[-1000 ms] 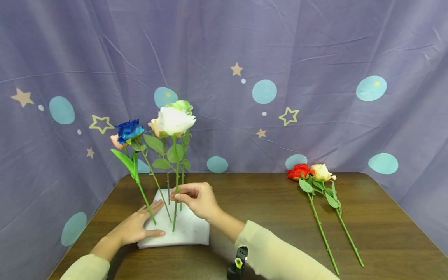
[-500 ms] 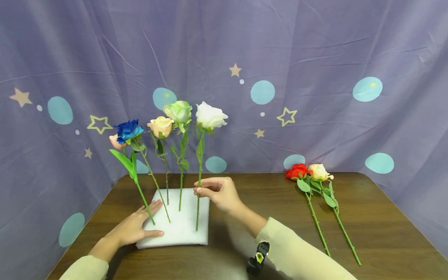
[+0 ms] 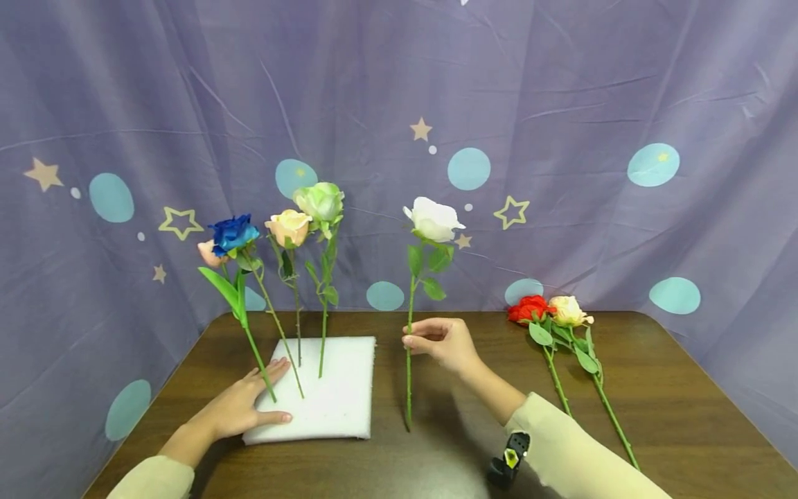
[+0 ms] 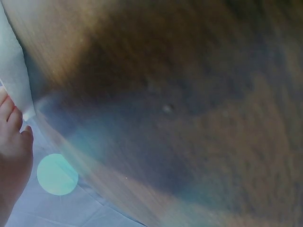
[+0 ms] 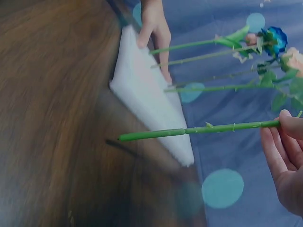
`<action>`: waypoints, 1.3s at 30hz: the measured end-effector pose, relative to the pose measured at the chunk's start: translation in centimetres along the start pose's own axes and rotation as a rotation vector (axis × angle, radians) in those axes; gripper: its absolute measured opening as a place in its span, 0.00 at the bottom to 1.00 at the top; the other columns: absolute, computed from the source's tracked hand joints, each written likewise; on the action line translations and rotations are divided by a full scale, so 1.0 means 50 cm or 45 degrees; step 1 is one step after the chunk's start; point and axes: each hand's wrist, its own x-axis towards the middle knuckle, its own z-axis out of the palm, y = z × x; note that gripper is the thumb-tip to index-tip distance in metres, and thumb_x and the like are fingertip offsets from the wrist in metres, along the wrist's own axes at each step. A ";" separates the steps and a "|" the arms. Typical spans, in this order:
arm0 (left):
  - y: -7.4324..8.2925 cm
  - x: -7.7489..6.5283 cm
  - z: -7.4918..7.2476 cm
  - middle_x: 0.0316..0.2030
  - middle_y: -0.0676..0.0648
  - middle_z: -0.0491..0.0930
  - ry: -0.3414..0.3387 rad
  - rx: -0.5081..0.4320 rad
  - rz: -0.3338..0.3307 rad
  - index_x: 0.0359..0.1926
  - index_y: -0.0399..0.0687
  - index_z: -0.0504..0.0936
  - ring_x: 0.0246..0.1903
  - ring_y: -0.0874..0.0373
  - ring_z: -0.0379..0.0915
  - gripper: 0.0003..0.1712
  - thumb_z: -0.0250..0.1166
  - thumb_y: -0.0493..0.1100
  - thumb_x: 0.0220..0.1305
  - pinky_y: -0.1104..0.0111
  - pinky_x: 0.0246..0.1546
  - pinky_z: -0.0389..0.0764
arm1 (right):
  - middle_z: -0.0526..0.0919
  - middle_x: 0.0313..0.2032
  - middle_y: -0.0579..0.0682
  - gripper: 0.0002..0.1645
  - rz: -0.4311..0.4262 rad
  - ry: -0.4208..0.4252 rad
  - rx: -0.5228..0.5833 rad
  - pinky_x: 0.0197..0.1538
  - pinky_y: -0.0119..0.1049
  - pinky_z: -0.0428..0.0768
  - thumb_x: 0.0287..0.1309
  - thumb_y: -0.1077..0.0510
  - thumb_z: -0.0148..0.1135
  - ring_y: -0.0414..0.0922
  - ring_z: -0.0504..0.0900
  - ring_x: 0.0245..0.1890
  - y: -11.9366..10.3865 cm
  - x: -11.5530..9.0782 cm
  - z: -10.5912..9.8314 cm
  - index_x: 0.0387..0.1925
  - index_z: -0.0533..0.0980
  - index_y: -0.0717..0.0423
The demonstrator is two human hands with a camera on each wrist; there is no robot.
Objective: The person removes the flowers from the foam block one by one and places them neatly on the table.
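My right hand (image 3: 445,344) pinches the stem of a white artificial rose (image 3: 434,220), held upright to the right of a white foam block (image 3: 337,409). In the right wrist view the bare lower stem (image 5: 156,135) points away from the fingers, its end free of the foam. My left hand (image 3: 246,402) lies with spread fingers on the left part of the block. Standing in the foam are a blue rose (image 3: 233,234), a peach rose (image 3: 289,227), a green rose (image 3: 320,201) and a pink flower (image 3: 212,254) with broad leaves.
A red rose (image 3: 530,309) and a cream rose (image 3: 569,311) lie side by side on the right of the brown wooden table (image 3: 679,416). A purple curtain (image 3: 561,83) with stars and dots hangs behind. A black watch-like device (image 3: 510,457) sits at the right sleeve.
My right hand has carried the white rose rightward, from over the foam block to beyond its right edge. My left hand stays on the block.
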 end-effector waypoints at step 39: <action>-0.003 -0.001 0.001 0.70 0.37 0.62 -0.010 -0.021 -0.019 0.70 0.40 0.62 0.69 0.36 0.58 0.57 0.65 0.72 0.49 0.43 0.68 0.58 | 0.88 0.26 0.52 0.19 0.524 0.254 -0.292 0.34 0.36 0.89 0.51 0.66 0.68 0.38 0.85 0.22 0.098 -0.130 -0.244 0.41 0.77 0.80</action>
